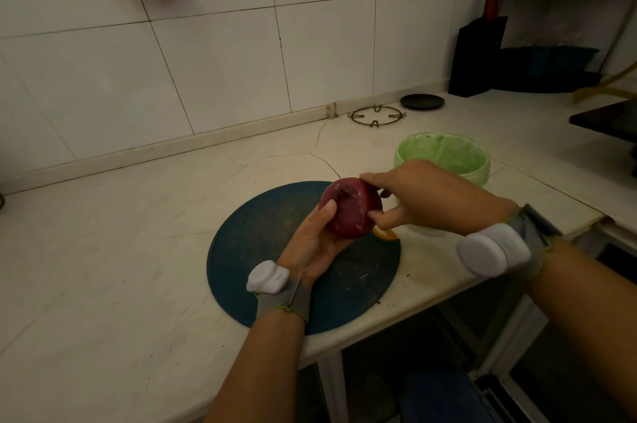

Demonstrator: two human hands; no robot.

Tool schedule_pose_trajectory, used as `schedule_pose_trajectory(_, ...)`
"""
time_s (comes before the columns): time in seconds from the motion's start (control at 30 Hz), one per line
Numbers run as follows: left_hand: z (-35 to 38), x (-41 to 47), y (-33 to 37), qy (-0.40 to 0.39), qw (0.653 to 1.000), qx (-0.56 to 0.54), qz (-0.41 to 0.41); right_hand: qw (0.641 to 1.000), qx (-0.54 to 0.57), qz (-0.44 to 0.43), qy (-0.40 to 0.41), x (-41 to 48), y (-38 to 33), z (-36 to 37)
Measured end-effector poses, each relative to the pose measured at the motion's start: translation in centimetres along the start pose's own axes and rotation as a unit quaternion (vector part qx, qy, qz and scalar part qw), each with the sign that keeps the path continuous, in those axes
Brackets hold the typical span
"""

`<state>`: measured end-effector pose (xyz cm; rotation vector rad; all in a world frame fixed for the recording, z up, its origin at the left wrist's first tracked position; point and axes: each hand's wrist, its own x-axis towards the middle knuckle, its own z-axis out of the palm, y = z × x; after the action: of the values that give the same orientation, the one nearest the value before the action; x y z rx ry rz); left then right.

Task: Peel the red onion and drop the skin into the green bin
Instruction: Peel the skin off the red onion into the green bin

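Risk: I judge the smooth round red onion (350,212) could slip from my hands and roll off the worktop (120,233).
Left hand (315,239): cupped under the onion, frame centre.
Right hand (424,196): fingertips pinching its skin.
Green plastic bin (444,157): right of centre, behind the right hand.

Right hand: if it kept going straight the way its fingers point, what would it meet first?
The right hand points leftward at the red onion, which its fingertips already touch while the left hand cradles it. So the onion comes first, though depth is hard to judge.
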<state>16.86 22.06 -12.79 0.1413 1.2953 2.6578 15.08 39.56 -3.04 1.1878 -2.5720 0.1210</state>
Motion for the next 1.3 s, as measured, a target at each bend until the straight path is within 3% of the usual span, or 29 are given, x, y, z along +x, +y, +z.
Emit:
schedule_pose_trajectory(0.23,0.3,-0.1,0.0,0.003,1.0,0.009,-0.017,0.997,-0.071,-0.02,-0.036,0.4,0.0,-0.4)
schedule_pose_trajectory(0.53,0.4,-0.1,0.1,0.005,0.999,0.037,-0.006,0.998,-0.034,0.025,-0.05,0.4,-0.6,0.1)
schedule_pose_trajectory(0.9,0.4,-0.1,0.0,0.009,0.998,0.066,-0.012,0.986,-0.119,0.024,-0.113,0.7,-1.4,-0.1)
schedule_pose_trajectory(1.03,0.5,-0.3,0.1,0.0,0.998,0.064,-0.012,0.994,-0.071,0.03,-0.075,0.5,-0.6,0.0)
schedule_pose_trajectory(1.17,0.4,-0.5,0.3,0.007,0.999,0.023,-0.024,0.991,0.134,0.023,0.016,-0.2,0.4,-0.1)
schedule_pose_trajectory(1.3,0.9,-0.8,0.3,0.018,0.998,0.038,-0.043,0.982,0.183,-0.042,-0.029,-0.7,0.2,-0.4)
